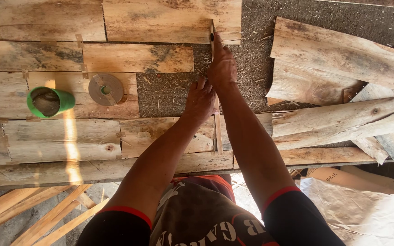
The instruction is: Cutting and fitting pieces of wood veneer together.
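A thin narrow wood strip (217, 132) lies lengthwise away from me across the workbench, over thin veneer sheets. My right hand (222, 66) presses on the strip's far part, index finger stretched forward along it near the edge of a veneer sheet (169, 20). My left hand (200, 98) rests fingers-down beside the strip, just behind the right hand, on the rough dark board surface (165, 93). Whether either hand grips a small tool is hidden.
A green cup (49, 101) stands at the left on the veneer. Next to it lies a round roll of tape (106, 89). Loose curled veneer pieces (338, 68) pile up at the right. Wooden slats (46, 214) lie below the bench at lower left; crumpled paper (365, 209) at lower right.
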